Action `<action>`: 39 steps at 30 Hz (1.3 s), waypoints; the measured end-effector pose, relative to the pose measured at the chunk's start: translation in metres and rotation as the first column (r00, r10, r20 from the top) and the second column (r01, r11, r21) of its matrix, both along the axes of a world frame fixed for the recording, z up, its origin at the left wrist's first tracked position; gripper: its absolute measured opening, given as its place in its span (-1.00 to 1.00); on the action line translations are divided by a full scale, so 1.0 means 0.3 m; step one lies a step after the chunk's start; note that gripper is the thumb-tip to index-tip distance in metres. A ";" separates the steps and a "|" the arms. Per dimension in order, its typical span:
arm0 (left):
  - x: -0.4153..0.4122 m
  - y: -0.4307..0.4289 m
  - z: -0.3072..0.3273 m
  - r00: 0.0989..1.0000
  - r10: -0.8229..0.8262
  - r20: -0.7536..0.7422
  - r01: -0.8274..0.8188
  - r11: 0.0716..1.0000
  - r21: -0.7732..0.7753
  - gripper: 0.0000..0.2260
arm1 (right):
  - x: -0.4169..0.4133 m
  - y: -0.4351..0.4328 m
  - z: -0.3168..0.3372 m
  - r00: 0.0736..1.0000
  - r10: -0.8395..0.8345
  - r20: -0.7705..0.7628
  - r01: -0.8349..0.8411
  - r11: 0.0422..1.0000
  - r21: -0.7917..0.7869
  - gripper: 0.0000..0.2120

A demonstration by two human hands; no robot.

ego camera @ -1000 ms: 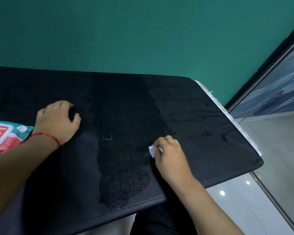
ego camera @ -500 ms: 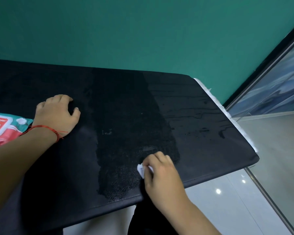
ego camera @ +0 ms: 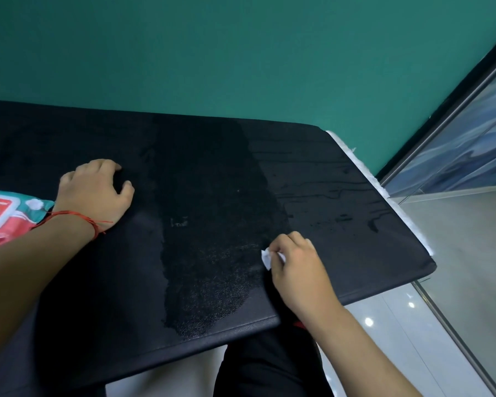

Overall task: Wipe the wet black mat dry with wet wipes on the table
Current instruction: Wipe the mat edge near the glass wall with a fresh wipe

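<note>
two hands: right hand [ego camera: 298, 270] pinches wipe [ego camera: 266, 257], now farther up mat [ego camera: 212, 181]; left hand [ego camera: 95, 190] rests loose.

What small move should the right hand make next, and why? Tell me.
Probably drag the wipe left, pressed down, across the dark glistening patch of the mat: the right hand pinches it at that patch's right edge, and the patch looks wet to the front edge.

Teal wall [ego camera: 241, 53], glass panel [ego camera: 470, 144], glossy floor [ego camera: 455, 253], red wrist string [ego camera: 78, 217]
</note>
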State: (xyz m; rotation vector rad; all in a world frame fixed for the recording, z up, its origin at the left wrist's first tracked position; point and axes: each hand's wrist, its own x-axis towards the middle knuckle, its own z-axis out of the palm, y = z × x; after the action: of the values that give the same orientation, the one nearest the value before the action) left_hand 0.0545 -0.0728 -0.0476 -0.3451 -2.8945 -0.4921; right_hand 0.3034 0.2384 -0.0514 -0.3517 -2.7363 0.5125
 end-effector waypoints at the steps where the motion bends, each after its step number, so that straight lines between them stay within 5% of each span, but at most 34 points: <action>1: 0.000 -0.001 0.000 1.000 -0.001 0.000 0.001 1.000 -0.001 -0.60 | 0.030 0.014 0.001 1.000 -0.019 0.000 0.019 1.000 0.006 -0.89; 6: 0.001 0.001 0.004 1.000 -0.002 0.007 0.002 1.000 -0.012 -0.59 | 0.147 0.019 -0.001 0.994 -0.106 0.035 0.106 0.994 -0.002 -0.81; 18: 0.001 0.002 0.005 1.000 -0.001 -0.005 0.001 1.000 -0.023 -0.60 | 0.139 -0.208 0.010 0.980 0.193 0.056 -0.184 0.973 -0.141 -0.88; 30: 0.006 -0.002 0.007 1.000 -0.001 0.013 0.001 1.000 -0.029 -0.58 | 0.247 -0.034 0.018 0.994 -0.105 0.044 0.104 0.994 0.019 -0.90; 34: 0.005 0.000 0.009 1.000 0.001 0.011 -0.001 0.999 -0.036 -0.57 | 0.283 -0.159 0.022 0.998 -0.036 0.058 0.037 0.999 -0.020 -0.72; 39: 0.001 -0.001 0.005 1.000 0.002 0.005 -0.002 0.999 -0.047 -0.56 | 0.222 -0.411 0.045 0.976 0.216 -0.023 -0.211 0.969 0.128 -0.86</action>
State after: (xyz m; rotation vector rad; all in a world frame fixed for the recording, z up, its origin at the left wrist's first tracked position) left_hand 0.0550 -0.0730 -0.0460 -0.3481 -2.9148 -0.4260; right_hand 0.3699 0.1152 -0.0380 -0.0148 -2.7685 0.3933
